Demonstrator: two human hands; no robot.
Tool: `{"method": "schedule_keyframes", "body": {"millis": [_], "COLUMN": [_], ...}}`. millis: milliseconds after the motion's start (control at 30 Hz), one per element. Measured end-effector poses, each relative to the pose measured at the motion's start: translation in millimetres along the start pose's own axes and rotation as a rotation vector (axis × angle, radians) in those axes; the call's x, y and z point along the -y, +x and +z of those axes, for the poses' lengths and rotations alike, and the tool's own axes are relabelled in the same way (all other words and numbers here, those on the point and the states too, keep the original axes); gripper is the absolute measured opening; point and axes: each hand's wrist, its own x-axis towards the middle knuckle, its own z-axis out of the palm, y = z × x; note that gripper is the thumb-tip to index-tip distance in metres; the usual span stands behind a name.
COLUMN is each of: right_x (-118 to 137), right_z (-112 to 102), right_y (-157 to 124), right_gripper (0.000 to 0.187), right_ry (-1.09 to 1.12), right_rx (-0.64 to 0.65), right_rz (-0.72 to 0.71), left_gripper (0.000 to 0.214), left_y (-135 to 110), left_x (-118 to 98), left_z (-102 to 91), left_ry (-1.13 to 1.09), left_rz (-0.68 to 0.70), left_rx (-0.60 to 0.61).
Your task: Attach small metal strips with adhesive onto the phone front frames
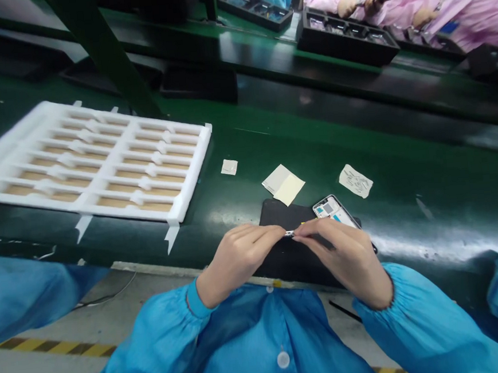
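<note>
Between the fingertips of my left hand [243, 256] and my right hand [344, 253] is a small silvery part [289, 233], too small to name. Both hands are closed in a pinch, one at each end of it. Below them lies a black mat [276, 259] at the bench's near edge. An opened phone body [333, 209], white inside with a blue patch, rests at the mat's right side, partly hidden behind my right hand. Just beyond the mat sit a pale yellow sticky-note pad [289, 190] and a grey sheet [276, 176].
A white foam tray [93, 207] with several slots stands at the left on the green bench [236, 136]. Paper scraps [229, 167] and a note with writing [356, 181] lie beyond the mat. Co-workers' blue sleeves [24, 293] flank me. Black bins [347, 38] stand across the line.
</note>
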Motion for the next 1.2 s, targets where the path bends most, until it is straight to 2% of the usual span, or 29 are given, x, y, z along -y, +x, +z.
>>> {"method": "schedule_keyframes", "body": {"millis": [233, 567, 733, 933, 1200], "right_x": [7.0, 9.4, 7.3, -1.9, -16.2], "right_z": [1.7, -0.2, 3.5, 8.6, 19.9], "right_y": [10.6, 15.5, 10.2, -7.1, -26.6], "right_gripper": [0.007, 0.005, 0.008, 0.034, 0.042], "right_ry": [-0.078, -0.183, -0.186, -0.16, -0.324], "right_rx": [0.152, 0.274, 0.248, 0.045, 0.042], "right_rz": [0.043, 0.059, -0.005, -0.14, -0.324], "left_gripper": [0.016, 0.015, 0.017, 0.02, 0.019], "left_y": [0.7, 2.5, 0.5, -0.1, 2.6], "left_x": [-1.3, 0.3, -0.1, 0.5, 0.7], "left_z": [1.5, 0.6, 1.3, 0.6, 0.5], "left_ry": [0.001, -0.031, -0.036, -0.033, -0.025], "left_rz": [-0.102, -0.06, -0.079, -0.074, -0.07], "left_rx": [-0.001, -0.012, 0.015, 0.029, 0.034]}}
